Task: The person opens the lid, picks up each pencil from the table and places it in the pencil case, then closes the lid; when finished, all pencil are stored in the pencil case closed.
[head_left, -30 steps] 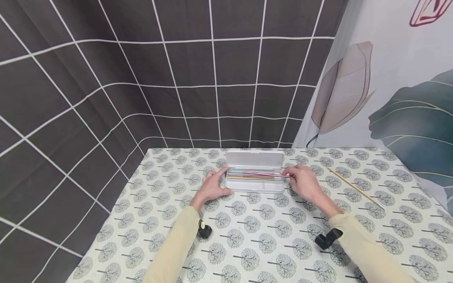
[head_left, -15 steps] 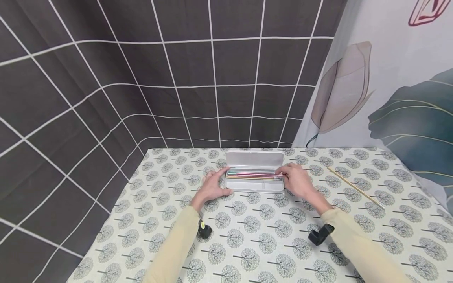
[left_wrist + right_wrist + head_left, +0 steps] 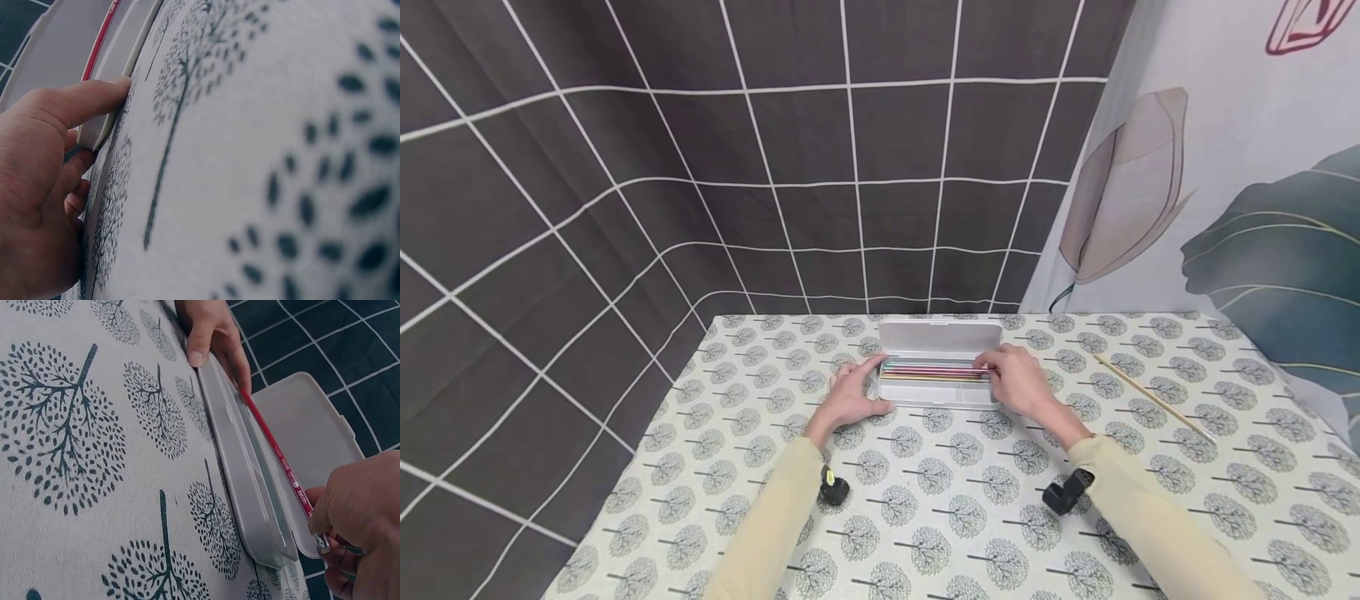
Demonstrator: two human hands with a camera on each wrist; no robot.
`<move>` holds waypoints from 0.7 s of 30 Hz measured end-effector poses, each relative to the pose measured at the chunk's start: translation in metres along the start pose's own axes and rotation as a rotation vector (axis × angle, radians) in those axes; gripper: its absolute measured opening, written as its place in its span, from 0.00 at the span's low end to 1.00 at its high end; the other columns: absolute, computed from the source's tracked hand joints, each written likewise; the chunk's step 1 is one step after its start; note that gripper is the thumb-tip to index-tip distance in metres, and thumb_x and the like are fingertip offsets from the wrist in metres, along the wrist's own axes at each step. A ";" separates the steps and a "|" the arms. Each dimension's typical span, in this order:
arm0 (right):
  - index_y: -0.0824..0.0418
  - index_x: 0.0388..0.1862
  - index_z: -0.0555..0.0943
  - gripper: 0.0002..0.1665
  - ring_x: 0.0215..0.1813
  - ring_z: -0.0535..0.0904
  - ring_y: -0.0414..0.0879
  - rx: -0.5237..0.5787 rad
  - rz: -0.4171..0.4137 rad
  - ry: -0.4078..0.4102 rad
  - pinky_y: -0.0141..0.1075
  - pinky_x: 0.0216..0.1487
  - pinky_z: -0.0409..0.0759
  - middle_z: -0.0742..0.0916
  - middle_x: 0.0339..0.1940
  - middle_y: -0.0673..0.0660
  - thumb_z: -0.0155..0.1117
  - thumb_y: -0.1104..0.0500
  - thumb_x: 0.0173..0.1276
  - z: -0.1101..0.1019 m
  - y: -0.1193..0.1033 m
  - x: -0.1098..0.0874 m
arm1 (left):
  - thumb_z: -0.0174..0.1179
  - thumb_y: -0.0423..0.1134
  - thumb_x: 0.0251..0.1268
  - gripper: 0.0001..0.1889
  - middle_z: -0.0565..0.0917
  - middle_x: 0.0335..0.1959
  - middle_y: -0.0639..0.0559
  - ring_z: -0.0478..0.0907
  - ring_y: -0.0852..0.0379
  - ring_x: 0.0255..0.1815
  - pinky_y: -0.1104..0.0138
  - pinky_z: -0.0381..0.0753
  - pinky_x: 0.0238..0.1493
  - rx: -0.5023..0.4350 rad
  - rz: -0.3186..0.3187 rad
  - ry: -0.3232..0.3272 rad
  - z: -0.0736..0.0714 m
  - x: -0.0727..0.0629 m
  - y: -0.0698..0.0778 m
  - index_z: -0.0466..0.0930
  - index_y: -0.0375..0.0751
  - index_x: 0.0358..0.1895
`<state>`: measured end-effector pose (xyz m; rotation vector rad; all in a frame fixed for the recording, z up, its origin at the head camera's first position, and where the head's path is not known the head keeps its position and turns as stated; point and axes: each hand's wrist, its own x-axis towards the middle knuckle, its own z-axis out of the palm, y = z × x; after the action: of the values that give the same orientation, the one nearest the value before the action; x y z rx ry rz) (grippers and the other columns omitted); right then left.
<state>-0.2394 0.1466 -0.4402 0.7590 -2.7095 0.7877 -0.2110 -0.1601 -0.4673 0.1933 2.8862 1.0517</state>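
A white pencil case lies open at the far side of the table, its lid raised at the back. Several coloured pencils lie lengthwise in its rear part. My left hand grips the case's left end, thumb at the near corner and fingers at the far one. At the right end my right hand pinches a red pencil near its silver-tipped end, as the right wrist view shows. That pencil runs along the case over the other pencils, its far end close to my left fingers.
A yellow pencil-like stick lies slanted on the tree-print tablecloth, right of my right hand. Behind the table hangs a dark grid-patterned curtain. A white leaf-print curtain hangs at the right.
My right hand has moved left with the red pencil, from beyond the case's right end to over it. The pencil now lies straighter along the case. My left hand has stayed put.
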 end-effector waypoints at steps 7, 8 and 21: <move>0.61 0.41 0.87 0.20 0.41 0.78 0.60 0.004 -0.010 -0.005 0.59 0.53 0.72 0.82 0.31 0.56 0.59 0.77 0.54 0.003 -0.004 0.004 | 0.78 0.49 0.46 0.50 0.72 0.59 0.40 0.62 0.45 0.61 0.48 0.64 0.60 0.001 0.005 0.000 0.001 0.000 0.000 0.62 0.59 0.77; 0.61 0.41 0.87 0.20 0.41 0.78 0.60 0.003 -0.009 -0.007 0.59 0.52 0.72 0.82 0.31 0.56 0.59 0.77 0.54 0.004 -0.004 0.004 | 0.78 0.49 0.46 0.50 0.72 0.59 0.40 0.62 0.45 0.61 0.48 0.64 0.60 0.001 0.006 0.001 0.000 0.000 0.000 0.62 0.58 0.77; 0.61 0.40 0.88 0.20 0.35 0.74 0.55 0.015 0.009 -0.010 0.51 0.40 0.72 0.80 0.30 0.55 0.60 0.77 0.54 0.009 -0.007 0.007 | 0.78 0.48 0.46 0.51 0.72 0.59 0.40 0.63 0.45 0.61 0.47 0.65 0.60 -0.007 0.006 -0.003 -0.001 -0.002 0.002 0.62 0.58 0.77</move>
<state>-0.2423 0.1339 -0.4426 0.7569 -2.7210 0.8094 -0.2092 -0.1597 -0.4654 0.2040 2.8802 1.0617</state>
